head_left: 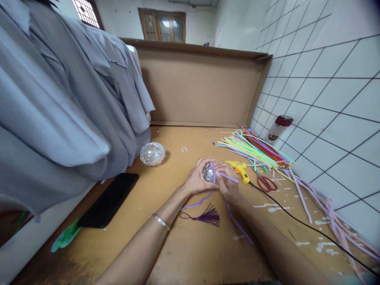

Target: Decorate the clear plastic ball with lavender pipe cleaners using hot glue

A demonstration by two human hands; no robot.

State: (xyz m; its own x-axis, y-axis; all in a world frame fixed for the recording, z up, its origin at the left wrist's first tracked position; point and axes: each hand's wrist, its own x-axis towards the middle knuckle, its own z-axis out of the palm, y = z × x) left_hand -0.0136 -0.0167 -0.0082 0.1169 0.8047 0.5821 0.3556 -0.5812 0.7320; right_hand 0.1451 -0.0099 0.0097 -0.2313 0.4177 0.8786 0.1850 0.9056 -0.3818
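My left hand point(194, 177) is wrapped round a small transparent ball point(207, 173), with its fingers over the top and its thumb below. A purple pipe cleaner point(229, 177) runs over the ball's right side, and one end sticks out to the right. My right hand point(228, 188) is closed against that side, pinching the pipe cleaner; its fingertips are partly hidden. Purple lengths also trail below both hands onto the table. Just beneath them lies a dark purple tassel point(210, 215) with a looped cord.
A yellow glue gun point(242, 172) with a black cable, red-handled scissors point(266, 183) and a pile of coloured pipe cleaners point(252, 148) lie right. A transparent bowl point(152, 153) and black phone point(109, 201) lie left, near hanging grey cloth point(74, 99). Cardboard point(198, 85) stands behind.
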